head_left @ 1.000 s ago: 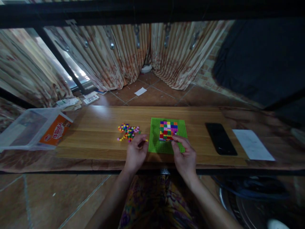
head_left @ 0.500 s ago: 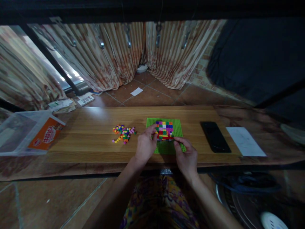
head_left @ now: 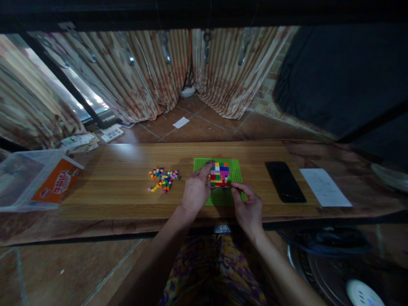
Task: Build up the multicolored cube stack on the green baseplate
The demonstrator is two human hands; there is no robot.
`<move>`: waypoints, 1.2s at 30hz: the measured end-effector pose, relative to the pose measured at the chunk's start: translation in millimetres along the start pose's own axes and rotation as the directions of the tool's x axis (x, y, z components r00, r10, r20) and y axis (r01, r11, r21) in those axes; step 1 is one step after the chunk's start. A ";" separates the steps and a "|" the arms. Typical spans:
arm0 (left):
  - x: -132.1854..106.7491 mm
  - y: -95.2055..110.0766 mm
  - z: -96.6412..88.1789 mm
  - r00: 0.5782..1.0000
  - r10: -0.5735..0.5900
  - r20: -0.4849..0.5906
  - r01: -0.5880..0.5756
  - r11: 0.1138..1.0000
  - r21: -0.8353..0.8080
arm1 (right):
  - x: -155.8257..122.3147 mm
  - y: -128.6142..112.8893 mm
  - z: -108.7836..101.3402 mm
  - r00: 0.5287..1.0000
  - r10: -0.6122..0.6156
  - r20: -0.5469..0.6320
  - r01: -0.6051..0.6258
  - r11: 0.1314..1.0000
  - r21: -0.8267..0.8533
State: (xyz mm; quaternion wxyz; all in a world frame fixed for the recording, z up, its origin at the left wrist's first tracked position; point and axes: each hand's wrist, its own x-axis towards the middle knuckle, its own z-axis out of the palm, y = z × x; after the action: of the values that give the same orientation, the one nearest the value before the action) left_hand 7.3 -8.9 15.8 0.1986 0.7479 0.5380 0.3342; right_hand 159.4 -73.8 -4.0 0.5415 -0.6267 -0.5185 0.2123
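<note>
A block of many-coloured toy bricks stands on a green studded baseplate. Its top is a patchwork of colours, and red and yellow bricks show along the front. My left hand is closed on the block's left side, its fingers reaching toward the far left corner and covering part of the top. At the front right corner, my right hand has thumb and index finger drawn together against the block. Any small brick between those fingertips is too small to make out. A pile of loose bricks lies left of the plate.
On the wooden board, a black phone lies to the right. Past it is a white sheet of paper. A clear plastic box with an orange label stands at the far left. Curtains hang behind.
The left fingers have moved forward along the block, now reaching its far left corner. My right hand stays at the front right corner. The whole view has shifted slightly.
</note>
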 end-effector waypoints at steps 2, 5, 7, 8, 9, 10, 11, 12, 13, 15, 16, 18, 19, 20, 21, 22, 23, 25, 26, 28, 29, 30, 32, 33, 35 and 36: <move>-0.5 -0.8 0.3 1.000 -0.013 -0.002 0.013 1.000 -0.023 | 0.5 0.5 0.1 1.000 0.000 0.005 0.000 1.000 0.008; -1.6 -1.1 0.2 1.000 -0.023 -0.011 0.022 0.999 -0.024 | 1.0 1.5 0.7 1.000 -0.001 0.006 0.001 1.000 0.018; -1.8 -0.3 -0.4 0.999 -0.035 -0.025 0.034 0.999 -0.032 | 1.2 2.4 1.2 1.000 -0.003 0.001 0.003 1.000 0.017; -1.6 0.4 -0.7 0.998 -0.043 -0.037 0.041 0.998 -0.041 | 1.4 2.7 1.4 1.000 -0.005 -0.002 0.005 1.000 0.018; -1.2 1.3 -1.0 0.997 -0.054 -0.050 0.051 0.997 -0.052 | 1.7 2.9 1.6 1.000 -0.007 -0.006 0.007 1.000 0.020; -0.6 2.2 -1.1 0.996 -0.068 -0.059 0.064 0.996 -0.064 | 2.2 2.8 1.7 1.000 -0.006 -0.009 0.006 1.000 0.021; 0.1 3.2 -1.0 0.994 -0.086 -0.065 0.081 0.994 -0.073 | 3.0 2.6 1.8 1.000 -0.002 -0.010 0.002 1.000 0.020; 1.0 4.0 -0.7 0.992 -0.107 -0.069 0.101 0.992 -0.079 | 4.2 2.4 1.8 1.000 0.003 -0.008 -0.003 1.000 0.016; 1.9 4.8 -0.2 0.989 -0.127 -0.071 0.121 0.989 -0.086 | 5.6 2.2 1.8 1.000 0.008 -0.007 -0.008 1.000 0.011; 3.6 6.0 1.3 0.983 -0.168 -0.081 0.159 0.981 -0.108 | 9.4 2.6 2.3 1.000 0.013 -0.011 -0.013 1.000 0.001; 4.4 6.5 2.3 0.978 -0.188 -0.090 0.176 0.977 -0.123 | 11.7 3.5 2.9 1.000 0.013 -0.018 -0.013 1.000 -0.002; 5.9 7.1 4.1 0.967 -0.228 -0.112 0.208 0.964 -0.167 | 16.5 6.5 5.3 0.999 0.018 -0.037 -0.018 1.000 0.008; 6.7 7.1 5.0 0.960 -0.251 -0.122 0.225 0.955 -0.192 | 18.8 8.5 7.2 0.998 0.028 -0.047 -0.027 0.999 0.025; 7.5 6.9 5.8 0.952 -0.276 -0.131 0.244 0.945 -0.217 | 20.9 10.6 9.6 0.998 0.041 -0.053 -0.038 0.998 0.051; 8.3 6.3 6.6 0.943 -0.304 -0.136 0.266 0.933 -0.242 | 22.7 12.7 12.3 0.997 0.056 -0.056 -0.051 0.995 0.085; 9.4 5.3 7.5 0.932 -0.335 -0.136 0.290 0.919 -0.268 | 24.2 14.7 15.1 0.996 0.070 -0.053 -0.063 0.990 0.123; 10.5 3.8 8.5 0.921 -0.367 -0.131 0.318 0.901 -0.295 | 25.2 16.5 18.0 0.996 0.082 -0.046 -0.074 0.984 0.159; 13.5 -0.5 10.8 0.895 -0.432 -0.111 0.370 0.858 -0.356 | 26.1 19.3 22.8 0.995 0.099 -0.023 -0.092 0.975 0.203; 15.3 -3.0 11.9 0.882 -0.461 -0.096 0.393 0.833 -0.391 | 26.0 20.3 24.4 0.995 0.104 -0.012 -0.099 0.974 0.205; 19.1 -7.6 13.7 0.858 -0.510 -0.058 0.432 0.779 -0.454 | 25.2 21.5 25.7 0.994 0.108 0.008 -0.107 0.979 0.174; 21.0 -9.2 14.3 0.848 -0.529 -0.037 0.449 0.754 -0.479 | 24.8 21.5 25.5 0.994 0.105 0.013 -0.106 0.983 0.148; 22.8 -10.3 14.6 0.840 -0.543 -0.017 0.464 0.733 -0.498 | 24.5 21.3 25.0 0.995 0.098 0.015 -0.099 0.988 0.123; 25.5 -10.6 14.9 0.827 -0.562 0.012 0.484 0.701 -0.525 | 24.3 19.8 23.5 0.997 0.070 0.012 -0.071 0.994 0.078; 26.2 -9.9 15.1 0.824 -0.566 0.017 0.486 0.691 -0.535 | 24.4 18.9 22.9 0.998 0.056 0.008 -0.057 0.997 0.058; 25.9 -8.1 15.5 0.824 -0.567 0.018 0.477 0.675 -0.563 | 24.3 17.8 22.5 0.999 0.042 0.004 -0.043 0.998 0.036; 24.6 -7.2 15.3 0.824 -0.567 0.016 0.470 0.667 -0.579 | 23.9 17.9 22.7 0.999 0.047 0.004 -0.047 0.998 0.043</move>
State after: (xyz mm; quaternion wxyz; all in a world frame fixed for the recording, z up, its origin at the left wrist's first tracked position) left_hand 18.3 17.6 7.4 0.4498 0.4409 0.6210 0.4665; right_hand 157.0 -40.1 -20.4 0.5490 -0.6266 -0.4997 0.2373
